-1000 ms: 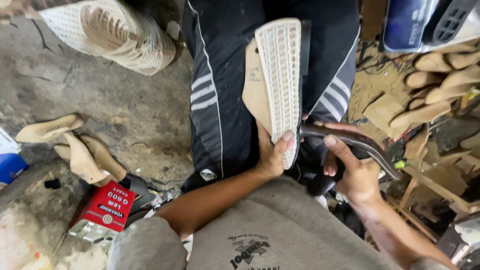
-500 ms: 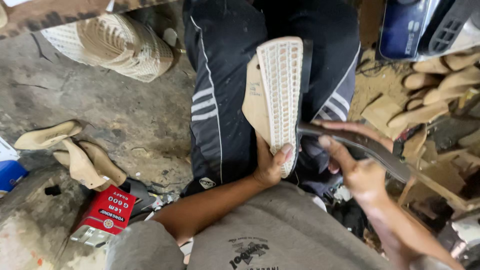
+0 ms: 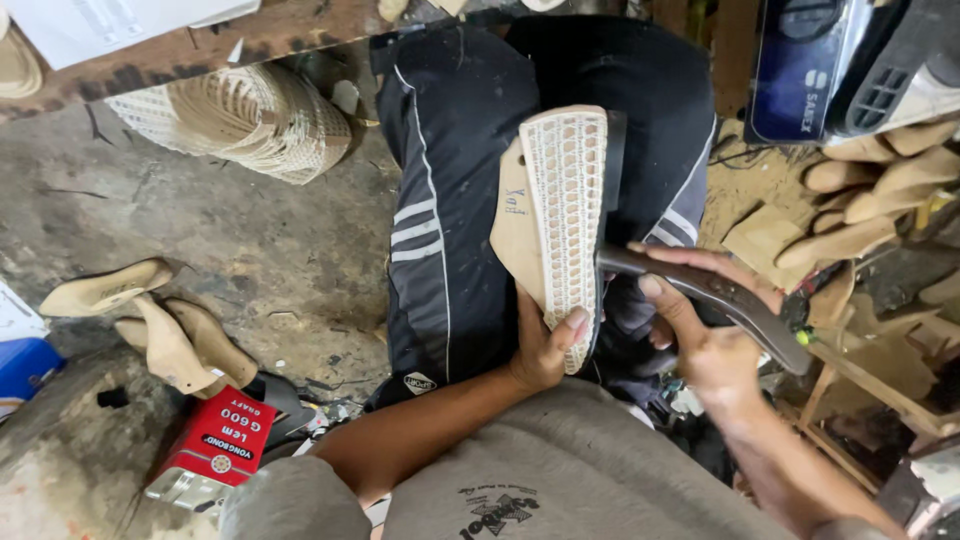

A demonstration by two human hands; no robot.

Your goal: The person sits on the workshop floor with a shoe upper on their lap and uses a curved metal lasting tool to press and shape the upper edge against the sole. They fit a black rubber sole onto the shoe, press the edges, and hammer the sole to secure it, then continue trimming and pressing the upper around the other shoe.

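We see left hand (image 3: 545, 350) clamped on heel end of shoe sole (image 3: 565, 220); right hand (image 3: 705, 345) gripping dark tool (image 3: 720, 300) beside it. Sole looks light, stiff-ish; best taken by edges.

At ten o'clock we see a bundle of cream woven mesh sheets (image 3: 235, 120) lying on the stained grey concrete floor (image 3: 150, 230). Toward eight o'clock a few tan wooden shoe lasts (image 3: 150, 320) lie together, and just below them sits a flat red tin with a metal edge (image 3: 212, 452). At two o'clock a dark blue box (image 3: 800, 70) stands above more tan lasts piled up (image 3: 870, 190).
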